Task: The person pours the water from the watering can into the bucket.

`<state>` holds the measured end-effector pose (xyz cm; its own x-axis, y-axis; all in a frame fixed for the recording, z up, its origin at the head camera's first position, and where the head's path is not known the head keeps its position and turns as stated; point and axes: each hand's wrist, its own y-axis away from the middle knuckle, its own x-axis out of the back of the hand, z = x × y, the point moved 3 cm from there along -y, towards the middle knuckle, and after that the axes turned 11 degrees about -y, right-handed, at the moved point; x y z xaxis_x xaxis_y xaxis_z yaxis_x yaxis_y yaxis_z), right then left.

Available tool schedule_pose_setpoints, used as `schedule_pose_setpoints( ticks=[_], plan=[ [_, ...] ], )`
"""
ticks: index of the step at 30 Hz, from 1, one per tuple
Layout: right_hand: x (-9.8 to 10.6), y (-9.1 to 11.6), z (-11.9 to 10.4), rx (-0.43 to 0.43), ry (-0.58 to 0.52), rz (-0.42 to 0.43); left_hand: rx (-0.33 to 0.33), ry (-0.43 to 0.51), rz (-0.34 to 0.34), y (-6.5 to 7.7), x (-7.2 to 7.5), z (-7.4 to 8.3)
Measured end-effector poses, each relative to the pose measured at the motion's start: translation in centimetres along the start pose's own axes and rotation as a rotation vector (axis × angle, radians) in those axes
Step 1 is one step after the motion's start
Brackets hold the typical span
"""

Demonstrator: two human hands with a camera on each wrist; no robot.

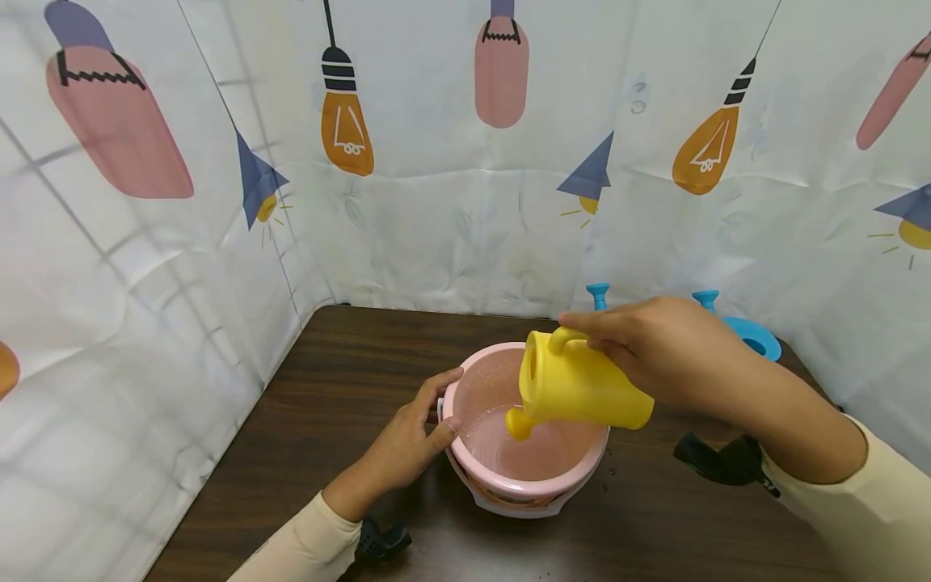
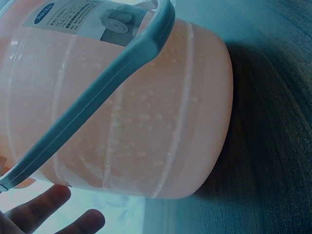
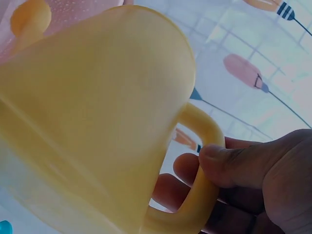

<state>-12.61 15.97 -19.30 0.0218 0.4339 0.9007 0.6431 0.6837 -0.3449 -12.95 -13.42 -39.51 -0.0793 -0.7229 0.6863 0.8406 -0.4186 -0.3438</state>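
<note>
A yellow watering can [image 1: 589,384] is tipped over a pink bucket [image 1: 527,487], its round spout head [image 1: 519,423] pointing down inside the rim. My right hand [image 1: 672,356] grips the can's handle; in the right wrist view the thumb [image 3: 229,163] and fingers close round that handle [image 3: 207,195]. On the bucket's left side, my left hand [image 1: 414,436] holds the rim, with thumb and forefinger on the edge. The left wrist view shows the bucket's wall [image 2: 141,122] with droplets, its carrying handle [image 2: 97,97] and two fingertips below. Whether water is flowing from the spout I cannot tell.
Partly hidden behind my right hand are blue plastic pieces, among them a blue ring-shaped part [image 1: 756,335] and a blue spout [image 1: 598,295]. Drops lie on the dark wooden table [image 1: 364,356] right of the bucket. A printed white curtain [image 1: 436,234] hangs along the back and left.
</note>
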Motion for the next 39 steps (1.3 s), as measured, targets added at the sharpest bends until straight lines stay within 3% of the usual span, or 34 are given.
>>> schedule_pose_setpoints(
  ticks=[20, 39],
  plan=[
    [-0.29, -0.96, -0.49, -0.021, 0.067, -0.051, -0.022, 0.002, 0.005, 0.04, -0.06, -0.23],
    [-0.18, -0.92, -0.50, -0.027, 0.066, -0.054, 0.008, -0.002, -0.007, -0.01, 0.00, -0.03]
  ],
)
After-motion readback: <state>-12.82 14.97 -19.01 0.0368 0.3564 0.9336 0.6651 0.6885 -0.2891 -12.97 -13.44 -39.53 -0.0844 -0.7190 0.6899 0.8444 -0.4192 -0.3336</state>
